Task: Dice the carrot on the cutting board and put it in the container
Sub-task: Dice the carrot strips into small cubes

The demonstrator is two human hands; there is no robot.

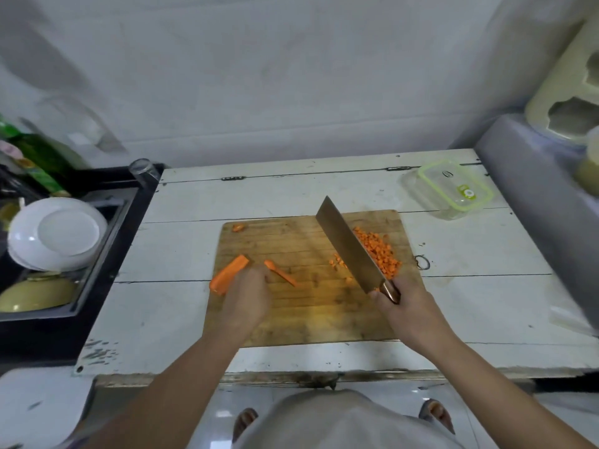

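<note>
White table [181, 306] — right hand [409, 304] grips cleaver [348, 246], left hand [248, 296] holds carrot [228, 273].

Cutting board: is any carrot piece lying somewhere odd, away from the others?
Yes. One small carrot piece lies alone at the far left corner of the cutting board, far from the diced pile on the right side. A few dice also sit left of the knife, apart from the pile. Nothing has left the board.

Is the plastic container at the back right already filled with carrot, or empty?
Empty: the container shows no orange; diced carrot lies on the board.
</note>
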